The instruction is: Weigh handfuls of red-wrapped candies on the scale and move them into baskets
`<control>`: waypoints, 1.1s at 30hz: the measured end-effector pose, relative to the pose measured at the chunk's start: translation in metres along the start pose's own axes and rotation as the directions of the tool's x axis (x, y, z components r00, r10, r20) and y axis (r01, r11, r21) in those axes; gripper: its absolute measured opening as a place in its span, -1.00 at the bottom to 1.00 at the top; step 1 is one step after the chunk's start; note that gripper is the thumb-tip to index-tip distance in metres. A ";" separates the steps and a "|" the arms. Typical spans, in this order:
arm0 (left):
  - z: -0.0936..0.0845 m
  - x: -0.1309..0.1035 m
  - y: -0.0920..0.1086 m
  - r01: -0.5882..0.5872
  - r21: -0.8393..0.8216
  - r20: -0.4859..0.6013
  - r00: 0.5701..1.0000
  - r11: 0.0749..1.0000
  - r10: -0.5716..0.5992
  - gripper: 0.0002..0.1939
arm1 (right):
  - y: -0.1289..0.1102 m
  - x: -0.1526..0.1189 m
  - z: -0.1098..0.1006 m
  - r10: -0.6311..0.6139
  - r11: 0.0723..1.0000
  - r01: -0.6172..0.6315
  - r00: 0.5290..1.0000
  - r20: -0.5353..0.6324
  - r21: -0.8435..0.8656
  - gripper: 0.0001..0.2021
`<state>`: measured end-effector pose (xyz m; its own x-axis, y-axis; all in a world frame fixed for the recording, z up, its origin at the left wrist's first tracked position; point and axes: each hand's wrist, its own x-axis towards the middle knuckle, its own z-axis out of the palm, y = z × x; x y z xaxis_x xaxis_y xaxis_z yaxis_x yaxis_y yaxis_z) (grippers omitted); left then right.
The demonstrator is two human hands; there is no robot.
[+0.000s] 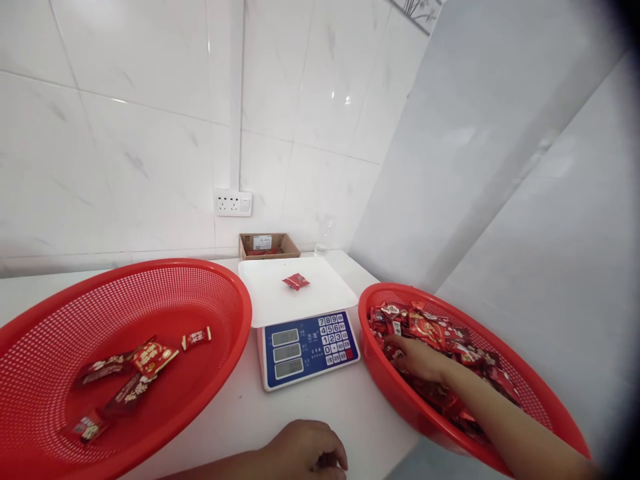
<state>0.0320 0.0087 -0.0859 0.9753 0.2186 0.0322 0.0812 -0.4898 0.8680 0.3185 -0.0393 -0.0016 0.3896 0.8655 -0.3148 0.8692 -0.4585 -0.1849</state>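
My right hand (417, 359) reaches into the red basket (543, 417) on the right, its fingers bent down among the red candy packets (430, 330). What the fingertips grip, if anything, is hidden. My left hand (309, 448) rests low at the table's front, fingers curled in and nothing visible in them. Between the baskets stands a digital scale (313, 348) with a blue keypad panel. One small red candy packet (297, 281) lies on its white pan (270, 300).
A larger red basket (227, 363) on the left holds several wrapped candies (153, 357). Behind the scale, a small cardboard box (283, 247) with red contents stands against the tiled wall. A socket (233, 203) is on that wall, and a grey panel (475, 167) rises at right.
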 end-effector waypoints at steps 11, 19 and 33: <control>0.001 0.002 -0.002 -0.011 0.013 0.012 1.000 1.000 0.011 -0.79 | 0.005 -0.005 0.003 -0.074 0.996 0.070 0.994 -0.079 -0.053 -0.59; -0.003 0.000 0.002 0.011 -0.008 0.013 1.000 1.000 -0.011 -0.78 | 0.004 0.000 0.004 -0.110 0.993 0.107 0.991 -0.072 -0.054 -0.63; -0.003 -0.005 0.003 0.011 -0.013 0.001 1.000 1.000 -0.011 -0.79 | 0.009 0.001 0.005 -0.125 0.986 0.114 0.989 -0.082 -0.124 -0.68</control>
<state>0.0269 0.0083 -0.0823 0.9746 0.2229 0.0220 0.0892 -0.4765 0.8746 0.3257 -0.0434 -0.0086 0.3016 0.9296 -0.2119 0.9390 -0.3281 -0.1029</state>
